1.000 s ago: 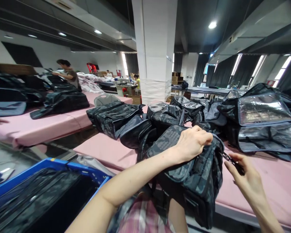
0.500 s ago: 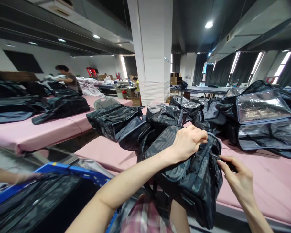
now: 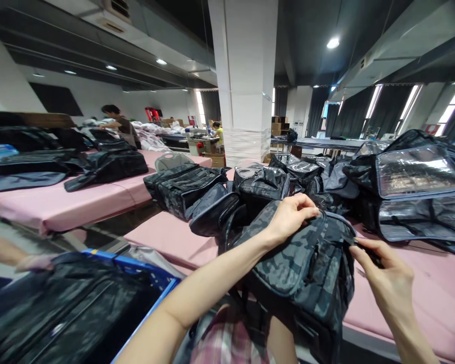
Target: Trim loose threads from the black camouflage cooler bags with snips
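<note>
A dark camouflage backpack (image 3: 288,258) rests tilted at the near edge of the pink-covered table, in front of me. My left hand (image 3: 293,216) is closed on the top edge of the backpack, thumb and fingers pinched on its seam. At the bag's right side is my right hand (image 3: 389,270), fingers curled round a small dark tool that looks like thread snips (image 3: 374,259). Its fingertips are by the bag's upper right edge. Most of the tool is hidden in the palm.
More camouflage bags (image 3: 185,187) lie behind, and silver-lined open bags (image 3: 413,172) stack at the right. At lower left, another person's hand (image 3: 36,262) is at a bag over a blue crate (image 3: 167,293). A white pillar (image 3: 246,91) stands beyond the table.
My right hand has drawn a little to the right, and the tool's metal tip no longer points into the bag. The bag at lower left has been lifted higher by the other person.
</note>
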A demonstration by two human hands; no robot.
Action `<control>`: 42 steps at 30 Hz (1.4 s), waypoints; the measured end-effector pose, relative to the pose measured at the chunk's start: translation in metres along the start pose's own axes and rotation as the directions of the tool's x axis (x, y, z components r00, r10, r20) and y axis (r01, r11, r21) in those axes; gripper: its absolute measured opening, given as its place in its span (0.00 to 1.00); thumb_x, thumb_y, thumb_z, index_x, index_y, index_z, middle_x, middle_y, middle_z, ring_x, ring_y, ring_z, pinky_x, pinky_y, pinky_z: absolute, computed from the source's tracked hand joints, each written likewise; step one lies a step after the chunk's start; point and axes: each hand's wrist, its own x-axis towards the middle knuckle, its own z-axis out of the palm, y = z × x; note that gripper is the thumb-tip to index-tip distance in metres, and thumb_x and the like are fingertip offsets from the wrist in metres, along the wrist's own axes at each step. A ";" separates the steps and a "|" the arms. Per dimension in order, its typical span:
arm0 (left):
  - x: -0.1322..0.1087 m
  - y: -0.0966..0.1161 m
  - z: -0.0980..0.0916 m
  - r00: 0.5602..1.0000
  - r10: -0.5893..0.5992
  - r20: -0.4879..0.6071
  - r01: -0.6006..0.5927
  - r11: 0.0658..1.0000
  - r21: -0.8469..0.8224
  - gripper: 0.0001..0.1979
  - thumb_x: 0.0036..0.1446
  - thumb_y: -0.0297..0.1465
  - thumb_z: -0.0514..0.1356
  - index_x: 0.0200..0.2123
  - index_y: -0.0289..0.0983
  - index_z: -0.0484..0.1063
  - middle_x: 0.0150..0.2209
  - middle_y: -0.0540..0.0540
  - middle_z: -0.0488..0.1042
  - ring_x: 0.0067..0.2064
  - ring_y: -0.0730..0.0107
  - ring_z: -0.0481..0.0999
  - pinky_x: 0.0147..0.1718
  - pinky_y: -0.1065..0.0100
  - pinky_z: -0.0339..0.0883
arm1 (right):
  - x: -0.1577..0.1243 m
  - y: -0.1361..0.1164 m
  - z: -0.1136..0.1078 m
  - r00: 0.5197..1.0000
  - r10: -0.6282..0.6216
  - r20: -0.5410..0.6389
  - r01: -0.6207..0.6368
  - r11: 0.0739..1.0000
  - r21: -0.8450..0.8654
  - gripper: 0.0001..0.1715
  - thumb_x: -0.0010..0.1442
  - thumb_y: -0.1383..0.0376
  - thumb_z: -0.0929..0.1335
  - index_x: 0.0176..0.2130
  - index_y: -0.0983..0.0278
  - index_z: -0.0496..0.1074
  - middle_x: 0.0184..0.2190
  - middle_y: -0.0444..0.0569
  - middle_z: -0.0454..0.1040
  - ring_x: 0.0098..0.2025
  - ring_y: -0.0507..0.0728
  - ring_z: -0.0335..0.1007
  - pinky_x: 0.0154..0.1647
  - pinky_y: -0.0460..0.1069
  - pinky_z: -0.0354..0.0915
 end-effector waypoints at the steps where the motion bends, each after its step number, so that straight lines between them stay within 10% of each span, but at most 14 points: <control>1: 0.002 -0.001 0.001 1.000 -0.026 -0.003 0.026 0.997 -0.075 0.06 0.50 0.30 0.60 0.26 0.33 0.66 0.26 0.52 0.68 0.28 0.77 0.65 0.28 0.75 0.59 | 0.004 -0.004 0.004 0.997 -0.070 0.010 0.071 0.997 -0.033 0.21 0.51 0.48 0.71 0.35 0.62 0.75 0.34 0.48 0.75 0.34 0.58 0.70 0.34 0.51 0.66; 8: 0.008 0.001 0.006 0.998 0.063 -0.013 -0.064 0.995 -0.074 0.06 0.50 0.28 0.60 0.24 0.33 0.66 0.23 0.54 0.62 0.27 0.79 0.61 0.30 0.74 0.55 | 0.020 -0.013 0.026 0.975 -0.223 0.009 0.223 0.969 -0.109 0.20 0.55 0.48 0.69 0.36 0.61 0.74 0.35 0.48 0.75 0.36 0.58 0.70 0.38 0.51 0.63; 24: 0.015 0.028 0.015 0.978 0.182 0.104 -0.209 0.896 0.392 0.06 0.56 0.32 0.60 0.30 0.36 0.74 0.33 0.51 0.67 0.36 0.74 0.68 0.41 0.71 0.62 | 0.020 -0.012 0.042 0.997 -0.080 0.017 0.078 0.991 0.111 0.18 0.50 0.51 0.72 0.32 0.62 0.74 0.32 0.48 0.75 0.36 0.59 0.70 0.41 0.52 0.64; 28: -0.009 0.037 0.013 0.945 0.197 0.260 -0.323 0.664 0.674 0.13 0.60 0.40 0.57 0.38 0.38 0.74 0.43 0.47 0.69 0.46 0.66 0.69 0.48 0.64 0.62 | 0.023 -0.007 0.043 0.998 0.044 0.047 -0.052 0.977 0.208 0.20 0.47 0.50 0.73 0.32 0.64 0.74 0.31 0.48 0.74 0.34 0.58 0.69 0.39 0.52 0.64; 33: -0.049 0.036 0.006 0.973 -0.041 0.227 -0.197 0.370 0.908 0.21 0.57 0.38 0.59 0.51 0.33 0.65 0.45 0.39 0.69 0.43 0.55 0.72 0.42 0.56 0.67 | 0.023 -0.007 0.039 0.984 0.160 0.080 -0.176 0.940 0.293 0.24 0.45 0.49 0.74 0.35 0.64 0.72 0.33 0.49 0.74 0.35 0.57 0.69 0.36 0.50 0.64; 37: -0.047 0.023 -0.017 0.988 -0.046 0.147 -0.086 0.622 0.778 0.18 0.54 0.27 0.54 0.50 0.35 0.65 0.37 0.45 0.72 0.38 0.65 0.73 0.39 0.64 0.66 | 0.018 -0.014 0.035 0.989 0.113 0.099 -0.132 0.967 0.216 0.23 0.46 0.49 0.73 0.35 0.63 0.73 0.32 0.48 0.74 0.34 0.57 0.69 0.34 0.49 0.64; 42: -0.043 -0.009 -0.041 0.992 -0.121 0.041 0.112 0.978 0.177 0.21 0.47 0.26 0.57 0.48 0.36 0.62 0.25 0.56 0.65 0.26 0.78 0.65 0.26 0.76 0.58 | 0.014 -0.018 0.028 0.990 -0.048 0.136 0.048 0.999 0.003 0.22 0.49 0.47 0.71 0.35 0.60 0.75 0.36 0.47 0.75 0.38 0.59 0.70 0.38 0.50 0.64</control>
